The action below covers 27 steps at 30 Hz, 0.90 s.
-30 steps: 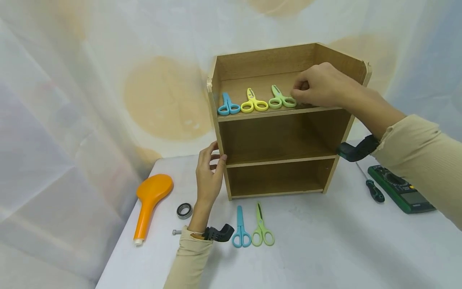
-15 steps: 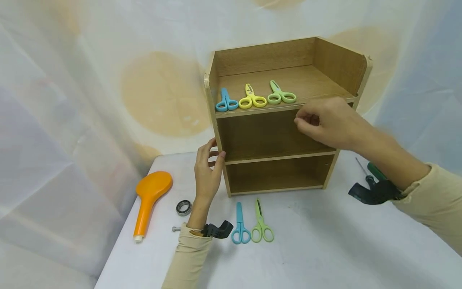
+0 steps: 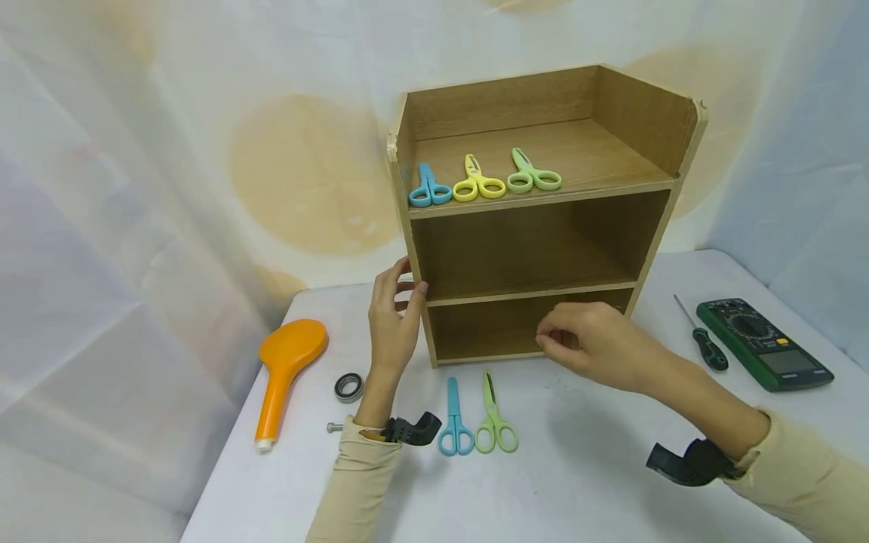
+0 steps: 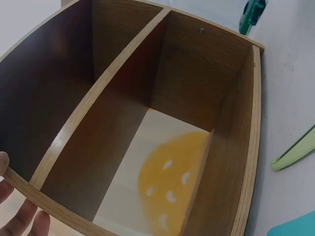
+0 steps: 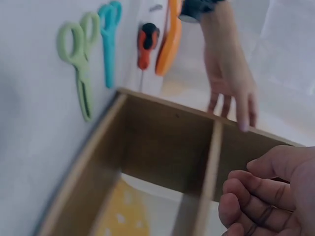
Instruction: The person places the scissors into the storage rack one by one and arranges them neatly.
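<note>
A wooden shelf unit [image 3: 543, 289] stands on the white table. My left hand [image 3: 395, 324] grips its left side panel, thumb at the front edge and fingers along the outside. Blue scissors [image 3: 425, 185], yellow scissors [image 3: 473, 177] and light green scissors [image 3: 532, 173] lie in a row on the top board. On the table before the unit are another blue pair of scissors [image 3: 452, 403] and another green pair [image 3: 491, 411], side by side. My right hand [image 3: 604, 343] hovers in front of the bottom compartment, fingers loosely curled; the right wrist view shows nothing in them.
At the left lie an orange paddle-shaped thing [image 3: 288, 354], a bearing ring [image 3: 349, 387] and a bolt [image 3: 334, 427]. A green-handled screwdriver [image 3: 710, 351] and a multimeter [image 3: 763, 343] lie at the right. The right wrist view also has a red-and-black screwdriver [image 5: 146, 44].
My right hand has come away from beside the green scissors on the top board and moved down and toward me. The left hand stays on the side panel.
</note>
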Tool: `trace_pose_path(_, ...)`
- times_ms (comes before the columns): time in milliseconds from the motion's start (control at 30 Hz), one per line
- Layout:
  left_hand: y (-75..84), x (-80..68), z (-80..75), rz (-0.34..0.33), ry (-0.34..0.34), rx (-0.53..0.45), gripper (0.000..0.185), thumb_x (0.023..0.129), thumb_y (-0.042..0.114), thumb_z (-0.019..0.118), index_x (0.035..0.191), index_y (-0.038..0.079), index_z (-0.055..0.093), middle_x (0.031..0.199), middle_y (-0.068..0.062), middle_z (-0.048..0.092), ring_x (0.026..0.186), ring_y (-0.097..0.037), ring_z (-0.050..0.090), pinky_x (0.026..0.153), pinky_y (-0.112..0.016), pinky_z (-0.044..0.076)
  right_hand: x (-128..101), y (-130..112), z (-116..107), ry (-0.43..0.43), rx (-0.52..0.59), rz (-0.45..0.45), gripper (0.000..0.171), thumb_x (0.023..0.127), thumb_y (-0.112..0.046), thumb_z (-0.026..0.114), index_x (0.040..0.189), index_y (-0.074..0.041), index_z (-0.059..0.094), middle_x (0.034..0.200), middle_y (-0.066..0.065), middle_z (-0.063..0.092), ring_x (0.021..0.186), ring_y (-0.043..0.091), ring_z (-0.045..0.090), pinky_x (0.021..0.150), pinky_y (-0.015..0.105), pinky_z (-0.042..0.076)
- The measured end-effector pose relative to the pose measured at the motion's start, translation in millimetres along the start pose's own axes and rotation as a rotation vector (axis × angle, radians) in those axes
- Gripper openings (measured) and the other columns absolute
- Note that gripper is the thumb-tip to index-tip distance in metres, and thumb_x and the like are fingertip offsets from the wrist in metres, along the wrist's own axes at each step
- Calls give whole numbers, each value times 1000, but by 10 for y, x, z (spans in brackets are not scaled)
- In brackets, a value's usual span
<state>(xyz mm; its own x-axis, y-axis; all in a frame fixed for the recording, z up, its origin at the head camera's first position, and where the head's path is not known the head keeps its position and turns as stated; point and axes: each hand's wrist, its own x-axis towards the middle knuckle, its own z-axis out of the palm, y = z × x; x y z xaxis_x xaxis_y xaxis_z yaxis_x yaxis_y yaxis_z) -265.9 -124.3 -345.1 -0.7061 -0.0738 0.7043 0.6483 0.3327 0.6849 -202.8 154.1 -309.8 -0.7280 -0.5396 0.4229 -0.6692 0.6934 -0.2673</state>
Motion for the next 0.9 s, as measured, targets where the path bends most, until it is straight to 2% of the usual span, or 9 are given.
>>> trace_pose_path(167, -200, 18, 40, 12, 5, -13, 48, 99, 6, 62, 144, 0, 49, 132, -21, 53, 107, -37, 61, 79, -51, 54, -114, 39, 228, -17, 48, -20, 7, 88, -6, 72, 89, -12, 73, 78, -15, 59, 70, 3, 53, 59, 19, 50)
trace_pose_path(300, -323, 39, 54, 25, 5, -6, 49, 99, 12, 64, 145, 4, 49, 133, -17, 53, 106, -33, 62, 77, -47, 55, -182, 50, 389, -40, 85, -14, 12, 87, -5, 72, 88, -17, 72, 78, -17, 57, 70, 2, 52, 58, 19, 49)
trace_pose_path(667, -352, 33, 32, 29, -12, 4, 50, 101, 30, 62, 147, 16, 50, 133, -5, 54, 108, -21, 62, 79, -41, 56, -250, 7, 790, -143, 140, 24, 11, 88, -7, 70, 84, -18, 70, 75, -17, 56, 68, 4, 53, 60, 19, 49)
trace_pose_path(900, -373, 27, 25, 24, -11, 7, 50, 101, 30, 62, 147, 16, 50, 133, -6, 54, 108, -19, 62, 80, -40, 55, -289, -5, 971, -195, 171, 22, 14, 88, -7, 72, 80, -18, 69, 71, -16, 51, 65, 0, 47, 56, 19, 45)
